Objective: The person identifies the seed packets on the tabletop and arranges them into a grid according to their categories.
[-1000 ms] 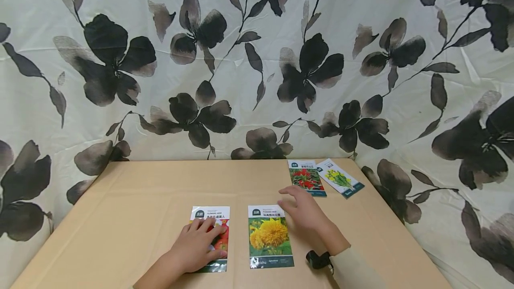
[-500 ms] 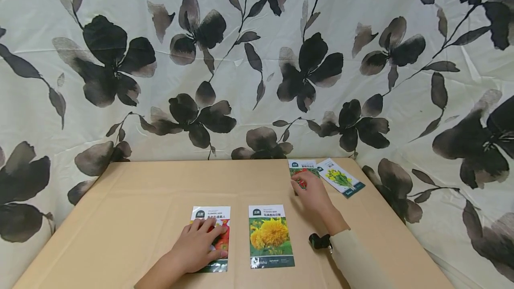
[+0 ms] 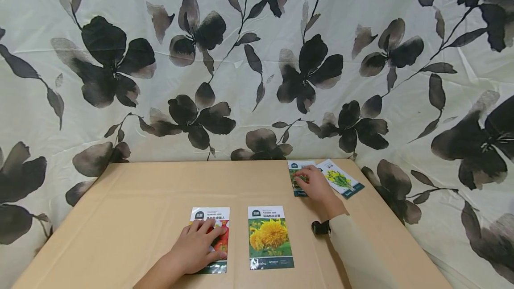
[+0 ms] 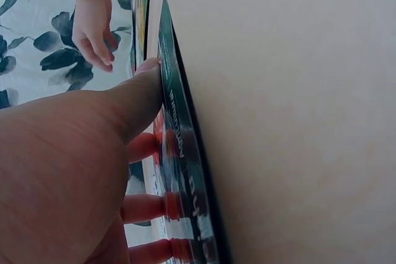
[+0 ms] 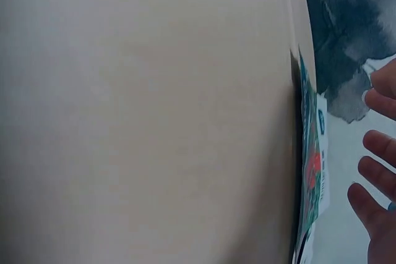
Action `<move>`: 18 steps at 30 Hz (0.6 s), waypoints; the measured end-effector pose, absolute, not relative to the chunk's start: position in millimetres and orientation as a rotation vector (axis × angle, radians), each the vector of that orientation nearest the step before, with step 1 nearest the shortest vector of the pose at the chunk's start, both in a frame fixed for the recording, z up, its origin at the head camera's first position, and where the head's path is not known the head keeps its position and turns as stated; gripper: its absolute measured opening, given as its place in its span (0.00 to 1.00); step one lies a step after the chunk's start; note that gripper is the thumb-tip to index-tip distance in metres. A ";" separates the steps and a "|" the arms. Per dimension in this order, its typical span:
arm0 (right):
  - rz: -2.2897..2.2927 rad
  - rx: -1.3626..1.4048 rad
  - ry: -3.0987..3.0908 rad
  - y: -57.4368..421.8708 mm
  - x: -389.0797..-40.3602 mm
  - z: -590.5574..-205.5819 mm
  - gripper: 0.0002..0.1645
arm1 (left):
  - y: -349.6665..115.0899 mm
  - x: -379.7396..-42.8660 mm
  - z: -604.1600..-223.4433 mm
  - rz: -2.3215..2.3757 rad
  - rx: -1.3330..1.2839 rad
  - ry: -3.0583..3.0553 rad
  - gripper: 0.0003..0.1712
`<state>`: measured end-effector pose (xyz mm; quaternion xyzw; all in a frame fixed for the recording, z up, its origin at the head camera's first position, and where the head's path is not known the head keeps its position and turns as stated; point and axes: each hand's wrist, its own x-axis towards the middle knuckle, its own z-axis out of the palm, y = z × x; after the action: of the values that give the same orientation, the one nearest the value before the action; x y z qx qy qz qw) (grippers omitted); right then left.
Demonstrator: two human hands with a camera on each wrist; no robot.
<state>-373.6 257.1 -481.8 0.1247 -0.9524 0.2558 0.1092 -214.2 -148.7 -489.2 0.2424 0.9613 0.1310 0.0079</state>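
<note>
Your left hand, fingers spread, is resting on 1 seed packet beside the yellow-flowered packet; your right hand, fingers parted and holding nothing, is hovering above the red-and-green packet at the table's far right.

4 flower-seed packets on a tan tabletop

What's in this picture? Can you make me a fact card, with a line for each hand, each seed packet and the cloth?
Left hand: resting on the near left packet
Right hand: above the red-flower packet, fingers apart from it
Near left: red picture, partly covered
Near right: big yellow bloom packet
Far left: red-flower packet
Far right: yellow sprig packet, lying slanted
Cloth: white, dark flowers, behind the table
</note>
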 end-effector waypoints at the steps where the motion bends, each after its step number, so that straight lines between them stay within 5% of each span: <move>1: 0.746 0.378 -2.806 258.4 -375.0 -482.0 0.14 | -148.8 -214.2 -489.1 0.411 0.756 3.003 0.39; 18: 0.614 0.372 -2.975 268.5 -394.3 -486.9 0.27 | -148.7 -213.2 -489.1 0.414 0.747 2.992 0.39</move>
<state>-394.3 268.5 -486.9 0.1216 -0.9713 0.2005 0.0404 -213.2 -148.7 -489.1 0.2401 0.9614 0.1332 0.0152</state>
